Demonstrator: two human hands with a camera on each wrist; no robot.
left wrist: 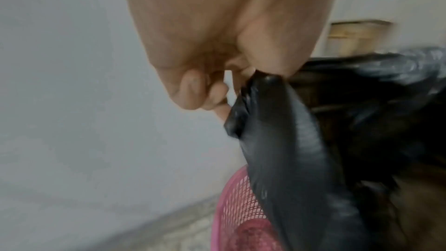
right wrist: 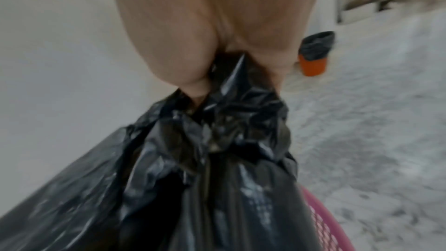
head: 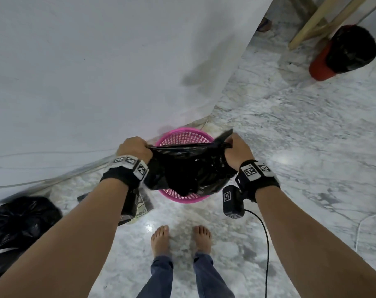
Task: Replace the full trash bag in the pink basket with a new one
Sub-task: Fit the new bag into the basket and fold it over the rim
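While both arms are stretched down at frame center in the head view, a black trash bag [head: 189,168] is held spread over the pink basket [head: 183,136], which stands on the marble floor [head: 301,147] against the white wall [head: 96,72]. Left hand [head: 133,149]: fingers curled tight, grip closed on the bag's left edge; in the left wrist view the plastic [left wrist: 277,131] is seen pinched between thumb and fingers [left wrist: 193,91], with the basket's mesh rim [left wrist: 239,207] at lower center. Right hand [head: 237,150]: grip also closed, a bunched wad of bag edge clenched in the fist; confirmed in the right wrist view, where crumpled plastic [right wrist: 217,140] emerges from under the palm [right wrist: 205,45] and the pink rim [right wrist: 321,222] shows lower right. The bag's lower part hangs into the basket mouth; far rim and near rim are exposed, so the edge is not folded over the rim. A tied, full black bag [head: 19,220] is seen on the floor at lower left. A flat packet [head: 143,203] lies on the floor just left of the basket. A red bin [head: 341,54] lined in black is seen at upper right, well apart. Bare feet [head: 161,239] are planted near the basket at bottom center.
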